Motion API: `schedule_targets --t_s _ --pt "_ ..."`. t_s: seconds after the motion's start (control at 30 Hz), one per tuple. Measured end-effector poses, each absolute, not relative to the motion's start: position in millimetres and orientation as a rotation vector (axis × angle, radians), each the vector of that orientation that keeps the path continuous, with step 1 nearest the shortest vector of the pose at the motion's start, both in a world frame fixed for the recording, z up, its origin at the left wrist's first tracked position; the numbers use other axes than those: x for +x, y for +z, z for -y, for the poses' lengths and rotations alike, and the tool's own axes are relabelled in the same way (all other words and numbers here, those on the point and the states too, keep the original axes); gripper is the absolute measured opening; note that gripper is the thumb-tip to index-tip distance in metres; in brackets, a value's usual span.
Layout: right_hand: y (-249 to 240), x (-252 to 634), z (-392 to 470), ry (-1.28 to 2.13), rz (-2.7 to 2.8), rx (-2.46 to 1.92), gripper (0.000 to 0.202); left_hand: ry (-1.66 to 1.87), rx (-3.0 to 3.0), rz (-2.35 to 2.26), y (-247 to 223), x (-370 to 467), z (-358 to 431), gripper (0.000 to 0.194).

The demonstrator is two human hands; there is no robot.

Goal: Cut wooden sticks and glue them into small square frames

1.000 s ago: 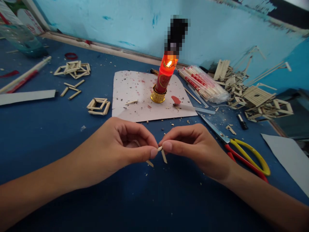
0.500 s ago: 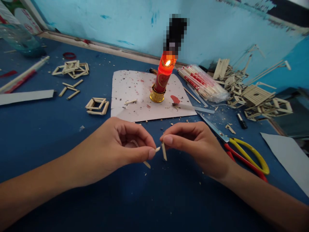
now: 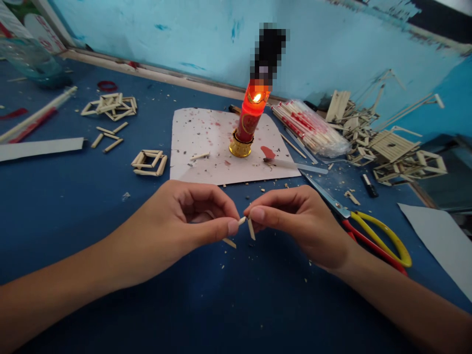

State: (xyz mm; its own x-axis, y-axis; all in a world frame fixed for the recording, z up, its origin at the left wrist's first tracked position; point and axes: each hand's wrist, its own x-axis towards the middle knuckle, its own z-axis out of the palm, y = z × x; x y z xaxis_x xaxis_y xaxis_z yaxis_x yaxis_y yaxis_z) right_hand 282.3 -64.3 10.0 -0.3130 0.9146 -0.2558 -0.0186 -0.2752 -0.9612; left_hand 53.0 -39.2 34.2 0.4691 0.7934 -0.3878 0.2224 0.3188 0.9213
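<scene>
Near the middle of the blue table, my left hand [image 3: 199,216] pinches a short wooden stick [image 3: 242,221] between thumb and forefinger. Close beside it, my right hand [image 3: 289,216] pinches another wooden piece [image 3: 251,229], which points down from the fingertips. The two pieces meet or almost meet at their upper ends; whether they touch is too small to tell. Below my left fingers a further stick [image 3: 229,243] shows in part. Beyond the hands a lit red candle [image 3: 250,118] in a gold base stands on a white sheet [image 3: 199,132] with specks on it.
Red-and-yellow scissors [image 3: 383,236] lie right of my right hand. Behind are a bag of sticks [image 3: 313,128] and stick structures [image 3: 394,147]. Small stick frames [image 3: 149,162] and loose sticks [image 3: 106,132] lie at left. A bottle [image 3: 35,61] stands at the far left.
My left hand has shifted slightly up and right, bringing its stick closer to the piece in my right hand. The stick beneath my left fingers has moved up and right. My right hand is nearly still.
</scene>
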Motion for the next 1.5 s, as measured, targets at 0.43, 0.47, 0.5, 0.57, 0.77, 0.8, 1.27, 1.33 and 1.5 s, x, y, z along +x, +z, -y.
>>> schedule_targets --t_s 0.43,0.47,0.5,0.57,0.77,0.8,1.27,1.33,1.5 --pt "11 279 69 1.603 1.286 -1.264 0.010 0.453 1.274 -1.107 39 55 40 0.010" --pt "11 279 69 1.599 1.290 -1.271 0.011 0.451 1.274 -1.107 38 55 39 0.010" --pt "11 279 69 1.599 1.294 -1.275 0.012 0.452 1.273 -1.106 37 54 39 0.011" --pt "11 279 70 1.601 1.302 -1.283 0.012 0.460 1.274 -1.080 34 54 38 0.012" --pt "10 277 72 1.550 1.311 -1.293 0.007 0.451 1.229 -0.940 28 50 35 0.012" --pt "10 277 72 1.551 1.308 -1.281 0.006 0.451 1.216 -0.937 28 50 35 0.013" --pt "16 278 71 1.710 1.312 -1.141 0.008 0.436 1.433 -0.959 25 44 35 0.012" --pt "13 278 69 1.791 1.237 -1.055 0.008 0.463 1.409 -0.919 25 46 36 0.010" --pt "7 275 63 1.962 1.119 -0.906 0.006 0.505 1.348 -0.800 26 49 38 0.012"
